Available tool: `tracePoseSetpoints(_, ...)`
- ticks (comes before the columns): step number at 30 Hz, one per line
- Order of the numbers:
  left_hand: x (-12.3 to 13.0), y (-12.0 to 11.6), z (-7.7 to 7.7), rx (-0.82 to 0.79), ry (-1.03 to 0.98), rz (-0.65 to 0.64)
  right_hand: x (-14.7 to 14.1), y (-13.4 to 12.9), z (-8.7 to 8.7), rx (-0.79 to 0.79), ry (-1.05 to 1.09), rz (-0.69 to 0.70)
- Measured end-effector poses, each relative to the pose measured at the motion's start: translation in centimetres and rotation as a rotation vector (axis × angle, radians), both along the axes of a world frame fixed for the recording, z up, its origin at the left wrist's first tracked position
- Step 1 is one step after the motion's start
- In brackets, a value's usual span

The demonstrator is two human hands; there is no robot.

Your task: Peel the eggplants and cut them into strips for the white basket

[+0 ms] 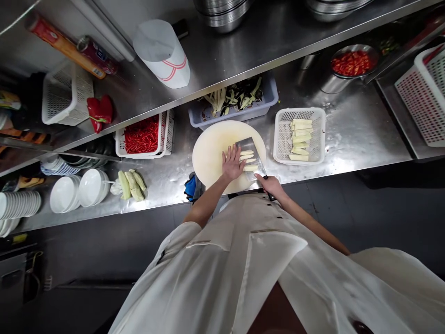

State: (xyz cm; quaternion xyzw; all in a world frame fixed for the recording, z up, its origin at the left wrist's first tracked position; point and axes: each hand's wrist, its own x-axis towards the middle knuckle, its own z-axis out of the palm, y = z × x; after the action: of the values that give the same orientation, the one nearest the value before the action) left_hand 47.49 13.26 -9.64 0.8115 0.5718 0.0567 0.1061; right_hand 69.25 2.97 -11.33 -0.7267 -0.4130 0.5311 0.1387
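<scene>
My right hand (271,186) is closed round the handle of a cleaver (249,144), whose broad blade lies flat over the right side of a round cutting board (206,148). Pale peeled eggplant strips (251,168) rest on the blade. My left hand (232,162) is open, fingers spread, palm down over the board, with its fingertips at the left ends of the strips. I cannot tell how firmly it touches them. To the right, a white basket (321,134) holds several similar eggplant pieces (301,132).
Behind the board stands a tub (239,115) of dark peelings. Chopped red chillies (142,137) fill a basket on the left, near peeled eggplants (131,185) and white bowls (92,188). A steel shelf (222,69) overhangs the counter's back. A pot of red pieces (352,62) stands back right.
</scene>
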Motion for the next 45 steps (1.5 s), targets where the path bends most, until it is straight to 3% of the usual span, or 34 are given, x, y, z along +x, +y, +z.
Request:
tracePoseSetpoints(9,0.3,0.3,-0.2,-0.014,-0.012,0.017,-1.2,-0.9,0.0,0.006,-0.061,0.145)
tracePoseSetpoints(25,0.8,-0.8,-0.4,-0.001,0.017,-0.012,-3.1,-1.5,0.0,-0.005,0.01,0.251)
tracePoseSetpoints(29,0.5,-1.6,-0.5,0.01,0.03,-0.075,-3.1,-0.5,0.9,0.037,0.04,0.273)
tracePoseSetpoints(33,-0.3,-2.4,0.1,-0.019,0.067,-0.224,-3.1,-0.7,1.8,0.037,0.025,0.248)
tracePoseSetpoints(37,-0.9,-3.9,2.6,0.016,0.106,-0.302,-3.0,-2.5,3.0,0.138,-0.026,0.236)
tracePoseSetpoints(40,-0.6,-3.0,6.0,0.137,0.097,-0.317,-2.8,-2.1,5.0,0.294,-0.084,0.219)
tracePoseSetpoints(42,-0.1,0.3,9.1,0.22,0.076,-0.375,-2.2,-0.7,7.1,0.364,-0.126,0.222)
tracePoseSetpoints(45,0.3,9.4,14.1,0.278,0.014,-0.409,-0.2,1.3,9.9,0.386,-0.144,0.2)
